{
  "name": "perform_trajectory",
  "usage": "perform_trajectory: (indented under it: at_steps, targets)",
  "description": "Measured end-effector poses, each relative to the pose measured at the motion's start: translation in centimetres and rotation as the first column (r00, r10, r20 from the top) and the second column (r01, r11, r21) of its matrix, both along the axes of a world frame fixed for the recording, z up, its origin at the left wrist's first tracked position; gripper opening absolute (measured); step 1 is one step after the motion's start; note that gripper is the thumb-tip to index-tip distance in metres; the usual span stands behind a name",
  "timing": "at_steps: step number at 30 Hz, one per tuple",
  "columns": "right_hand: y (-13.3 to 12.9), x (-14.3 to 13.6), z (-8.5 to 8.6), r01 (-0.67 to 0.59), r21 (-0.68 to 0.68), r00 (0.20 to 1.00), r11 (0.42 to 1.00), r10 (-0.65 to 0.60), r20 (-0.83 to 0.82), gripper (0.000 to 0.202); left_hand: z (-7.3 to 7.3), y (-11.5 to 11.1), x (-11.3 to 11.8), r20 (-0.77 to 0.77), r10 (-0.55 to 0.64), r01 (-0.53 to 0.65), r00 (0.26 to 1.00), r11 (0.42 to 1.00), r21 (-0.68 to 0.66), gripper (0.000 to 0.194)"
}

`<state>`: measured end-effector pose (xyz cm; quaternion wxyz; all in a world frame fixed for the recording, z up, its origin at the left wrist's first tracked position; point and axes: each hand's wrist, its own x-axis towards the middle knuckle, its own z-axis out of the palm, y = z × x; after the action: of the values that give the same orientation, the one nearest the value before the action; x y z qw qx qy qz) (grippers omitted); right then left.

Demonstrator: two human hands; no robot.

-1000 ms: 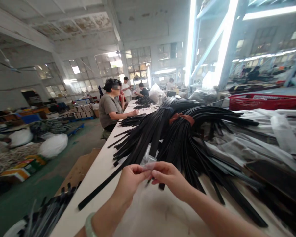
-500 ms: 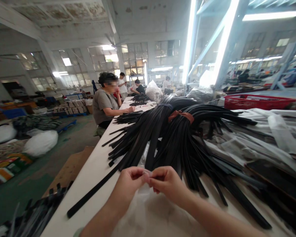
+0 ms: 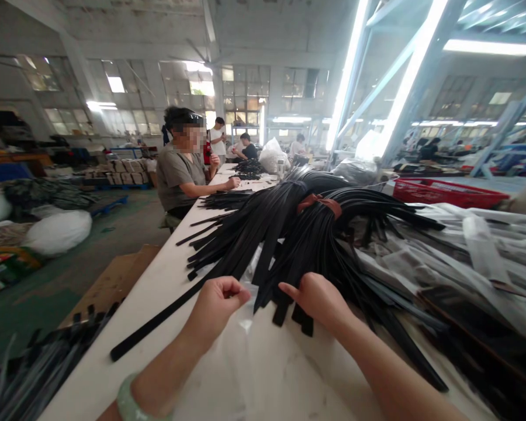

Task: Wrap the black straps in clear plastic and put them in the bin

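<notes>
White tabletop (image 3: pixel 315 374) spreads beneath both hands. One pale green bangle (image 3: pixel 131 400) circles the left wrist. The left hand (image 3: pixel 223 298) pinches one plastic bag (image 3: pixel 245 325) between thumb and fingers; the bag is clear, thin and shiny, hanging below that grip toward the near side. The right hand (image 3: pixel 318 298), well apart from the left, has its thumb pointing toward it and the other fingers bent; whether it grasps anything I cannot tell. Just beyond both hands lie black strips (image 3: pixel 241 240), flat, long and bendy, too many to count. One brown tie (image 3: pixel 328 203) wraps a bunch of them ahead of the right hand. Farther off on the right hand's side is one red basket (image 3: pixel 447 192); beyond the left hand, one co-worker (image 3: pixel 179 169) in a grey shirt sits by the table. Past the strips stands one whitish sack (image 3: pixel 274 156).
</notes>
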<state>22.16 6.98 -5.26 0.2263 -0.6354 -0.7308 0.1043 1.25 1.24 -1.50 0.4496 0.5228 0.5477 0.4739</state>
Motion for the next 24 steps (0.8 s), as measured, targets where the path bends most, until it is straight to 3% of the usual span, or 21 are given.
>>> perform_trajectory:
  at_steps: [2, 5, 8, 11, 13, 16, 17, 19, 24]
  targets:
    - [0.4, 0.3, -0.4, 0.018, -0.074, 1.0, 0.997, -0.019, -0.015, 0.053, 0.0, 0.0, 0.1, -0.014, -0.006, 0.006, 1.0, 1.0, 0.005, 0.025]
    - [0.5, 0.0, -1.0, -0.02, -0.199, 0.943, 0.98, -0.047, -0.329, 0.049, -0.3, -0.1, 0.2, 0.001, -0.03, 0.03, 1.0, 1.0, -0.005, 0.026]
    - [0.7, -0.3, -0.7, -0.09, -0.293, 0.735, 0.952, -0.135, -0.665, 0.042, -0.7, 0.0, 0.2, 0.014, -0.019, 0.019, 1.0, 1.0, -0.014, 0.029]
    - [0.7, 0.0, 1.0, -0.179, -0.286, 0.584, 0.941, -0.132, -0.801, 0.04, -1.1, 0.2, 0.1, 0.023, 0.005, -0.004, 1.0, 1.0, -0.014, 0.035]
    - [0.2, 0.3, 2.4, -0.301, -0.218, 0.376, 0.928, -0.094, -0.922, 0.037, -1.2, 0.2, 0.1, 0.028, 0.002, -0.002, 1.0, 1.0, -0.004, 0.038]
    - [-0.8, 0.4, 4.0, -0.465, -0.049, -0.027, 0.884, -0.069, -0.997, 0.035, -1.1, 0.2, 0.4, 0.014, -0.033, 0.033, 0.999, 0.999, 0.031, 0.037]
    - [-1.1, 0.3, 4.3, -0.482, -0.009, -0.091, 0.876, -0.06, -0.994, 0.034, -1.1, 0.1, 0.5, 0.001, -0.049, 0.049, 0.999, 0.998, 0.04, 0.034]
    - [-1.5, 0.0, 4.3, -0.473, 0.021, -0.072, 0.881, -0.014, -0.997, 0.033, -0.9, 0.0, 0.7, -0.027, -0.068, 0.069, 0.997, 0.997, 0.037, 0.027]
    - [-1.6, -1.0, 3.1, -0.431, 0.002, 0.076, 0.903, 0.038, -0.996, 0.035, -0.8, 0.0, 1.1, -0.042, -0.083, 0.082, 0.996, 0.996, -0.027, 0.019]
